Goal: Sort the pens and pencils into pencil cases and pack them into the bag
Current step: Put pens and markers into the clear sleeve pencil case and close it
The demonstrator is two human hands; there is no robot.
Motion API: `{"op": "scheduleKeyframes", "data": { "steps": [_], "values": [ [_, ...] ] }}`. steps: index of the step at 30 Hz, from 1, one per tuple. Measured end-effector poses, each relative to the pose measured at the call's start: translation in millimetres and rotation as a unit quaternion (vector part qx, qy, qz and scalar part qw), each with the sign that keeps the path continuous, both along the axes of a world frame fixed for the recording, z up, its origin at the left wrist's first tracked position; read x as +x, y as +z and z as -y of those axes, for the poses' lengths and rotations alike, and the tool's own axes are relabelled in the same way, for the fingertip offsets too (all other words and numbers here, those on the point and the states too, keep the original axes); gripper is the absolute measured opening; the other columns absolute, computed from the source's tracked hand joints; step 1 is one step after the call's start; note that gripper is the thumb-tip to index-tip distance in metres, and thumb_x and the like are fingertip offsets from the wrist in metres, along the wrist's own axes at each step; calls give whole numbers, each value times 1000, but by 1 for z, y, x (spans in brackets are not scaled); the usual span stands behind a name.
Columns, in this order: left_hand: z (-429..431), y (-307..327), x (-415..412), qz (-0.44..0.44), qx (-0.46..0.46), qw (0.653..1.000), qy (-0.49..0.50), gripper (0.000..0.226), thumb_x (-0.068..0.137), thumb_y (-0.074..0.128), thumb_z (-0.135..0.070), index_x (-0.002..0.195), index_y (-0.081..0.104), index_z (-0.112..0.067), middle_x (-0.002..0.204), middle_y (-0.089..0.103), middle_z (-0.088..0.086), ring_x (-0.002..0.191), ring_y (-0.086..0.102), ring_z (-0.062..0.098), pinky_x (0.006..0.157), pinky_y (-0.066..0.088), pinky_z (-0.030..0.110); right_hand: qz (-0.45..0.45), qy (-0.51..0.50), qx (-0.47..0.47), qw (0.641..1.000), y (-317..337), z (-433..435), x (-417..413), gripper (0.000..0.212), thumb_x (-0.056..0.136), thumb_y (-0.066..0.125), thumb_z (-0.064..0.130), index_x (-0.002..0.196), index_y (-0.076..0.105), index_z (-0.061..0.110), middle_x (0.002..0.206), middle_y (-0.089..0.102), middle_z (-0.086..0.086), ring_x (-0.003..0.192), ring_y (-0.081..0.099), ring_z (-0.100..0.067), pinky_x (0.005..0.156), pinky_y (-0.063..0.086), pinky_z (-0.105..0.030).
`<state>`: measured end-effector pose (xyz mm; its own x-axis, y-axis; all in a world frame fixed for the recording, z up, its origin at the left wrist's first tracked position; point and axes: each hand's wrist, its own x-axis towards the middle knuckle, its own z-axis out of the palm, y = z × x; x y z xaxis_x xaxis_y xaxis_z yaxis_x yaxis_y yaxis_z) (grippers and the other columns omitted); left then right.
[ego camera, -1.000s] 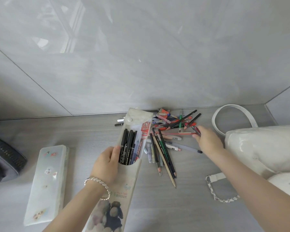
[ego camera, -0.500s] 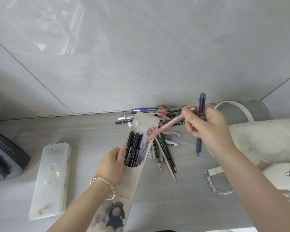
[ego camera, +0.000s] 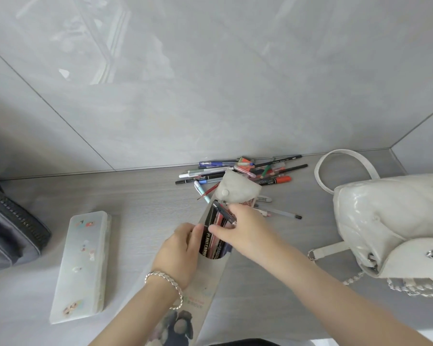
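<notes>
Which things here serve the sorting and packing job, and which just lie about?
Belong to the job:
- beige soft pencil case with snap flap
- frosted stickered plastic pencil box
- loose pile of pens and pencils
- dark pen in right hand
- white quilted bag

Lying about:
- dark grey zipped bag

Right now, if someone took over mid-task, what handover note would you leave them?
Left hand holds the soft pencil case open, flap up. Right hand is feeding a dark pen into it beside several pens already inside. Loose pile by the wall is unsorted. Hard frosted case lies shut at left. White bag at right is unpacked.
</notes>
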<state>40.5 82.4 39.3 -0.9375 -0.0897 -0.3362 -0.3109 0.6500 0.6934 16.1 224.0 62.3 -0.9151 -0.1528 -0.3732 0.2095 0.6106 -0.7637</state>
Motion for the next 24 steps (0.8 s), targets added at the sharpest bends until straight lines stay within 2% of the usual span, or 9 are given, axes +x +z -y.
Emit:
{"op": "scheduleKeyframes", "data": {
  "steps": [3, 7, 9, 11, 13, 14, 16, 20, 24],
  "values": [
    [2, 0, 2, 2, 1, 1000, 12, 31, 96, 36, -34, 72, 50, -21, 64, 53, -5, 60, 47, 9, 54, 34, 24, -43, -35, -7, 998, 5, -4, 9, 44, 84, 61, 39, 123, 45, 26, 97, 63, 5, 85, 60, -11, 78, 47, -27],
    [7, 2, -1, -1, -10, 1000, 29, 36, 97, 35, -34, 67, 47, -18, 60, 48, -3, 57, 43, 12, 52, 32, 26, -141, -135, -177, 965, 7, -12, 9, 27, 97, 39, 33, 122, 45, 41, 66, 48, 21, 58, 44, 5, 61, 36, -18],
    [8, 3, -2, 2, -9, 999, 31, 37, 97, 35, -34, 66, 46, -18, 59, 46, -3, 57, 42, 12, 52, 31, 26, -122, -208, -347, 906, 11, -16, 3, 28, 100, 34, 21, 113, 51, 39, 61, 40, 12, 49, 33, 0, 48, 30, -14],
    [7, 3, -2, 6, -4, 1000, 22, 37, 97, 35, -34, 65, 45, -18, 59, 45, -4, 56, 41, 12, 53, 31, 27, -91, -291, -507, 806, 16, -16, -4, 29, 101, 30, 11, 103, 52, 29, 56, 38, 2, 46, 34, -8, 44, 32, -17],
    [5, 3, 0, 7, 3, 1000, 13, 37, 97, 35, -34, 64, 45, -20, 58, 45, -5, 56, 41, 12, 53, 30, 26, -91, -357, -577, 729, 16, -9, -8, 26, 100, 28, 6, 99, 48, 22, 63, 43, -1, 51, 43, -10, 52, 41, -19],
    [3, 4, 0, 7, 6, 1000, 7, 37, 97, 35, -33, 64, 45, -21, 58, 45, -5, 56, 41, 11, 53, 30, 26, -93, -380, -583, 713, 12, -5, -9, 25, 100, 28, 4, 99, 46, 21, 67, 46, -3, 56, 48, -10, 57, 45, -20],
    [0, 5, 1, 3, 12, 1000, 0, 36, 97, 36, -33, 65, 46, -19, 58, 45, -4, 56, 41, 12, 53, 30, 26, -92, -391, -560, 725, 5, 4, -6, 23, 98, 29, 1, 98, 43, 20, 74, 49, -5, 64, 54, -12, 66, 52, -21],
    [-1, 5, 0, -1, 11, 1000, 2, 38, 97, 36, -33, 64, 45, -16, 57, 43, -4, 56, 40, 12, 53, 30, 25, -94, -282, -419, 858, -9, 11, 6, 22, 95, 37, -4, 94, 45, 18, 70, 55, -6, 67, 60, -11, 70, 54, -21],
    [0, 4, 0, -4, 2, 1000, 1, 38, 97, 36, -32, 64, 44, -16, 58, 43, -4, 57, 39, 12, 53, 31, 25, -107, -180, -318, 924, -10, 3, 10, 27, 92, 51, 4, 99, 51, 31, 75, 62, 3, 73, 66, -8, 74, 51, -18]
  ]
}}
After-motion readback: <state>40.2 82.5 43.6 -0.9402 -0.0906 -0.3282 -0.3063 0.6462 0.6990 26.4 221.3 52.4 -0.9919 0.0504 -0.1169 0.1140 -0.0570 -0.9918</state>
